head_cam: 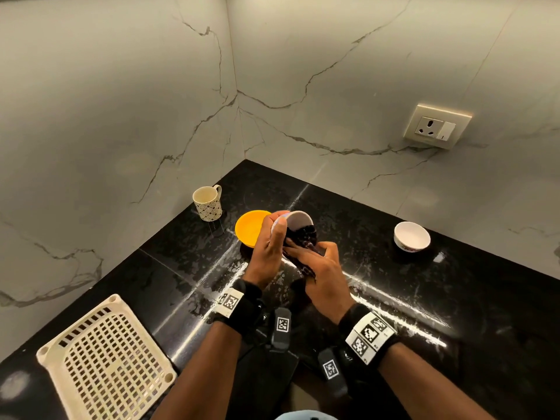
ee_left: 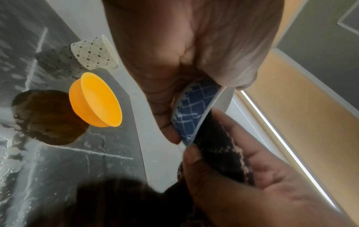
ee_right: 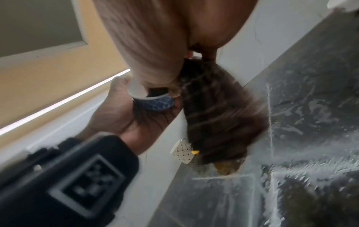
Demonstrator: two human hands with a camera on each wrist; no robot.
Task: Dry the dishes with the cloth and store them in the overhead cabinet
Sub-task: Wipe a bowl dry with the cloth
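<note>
My left fingers (ee_left: 167, 127) are curled around a small bowl (ee_left: 194, 107) with a blue lattice pattern outside and a white inside; the thumb lies over its rim. My left hand (head_cam: 269, 253) holds this bowl tilted above the black tabletop (head_cam: 454, 298). My right fingers (ee_left: 194, 155) are closed on a dark cloth (head_cam: 303, 237), and my right hand (head_cam: 324, 274) presses the cloth into the open mouth of the bowl; the rest of the cloth hangs down below it. Just behind the left hand an orange bowl (head_cam: 250, 227) stands on the tabletop. Farther left, near the marble wall (head_cam: 121, 116), is a patterned mug (head_cam: 207, 203). To the right, well apart from my hands, a white bowl (head_cam: 412, 236) stands upright. At the near left edge lies a cream plastic rack (head_cam: 106, 356). A wall socket (head_cam: 438, 126) is on the right wall.
</note>
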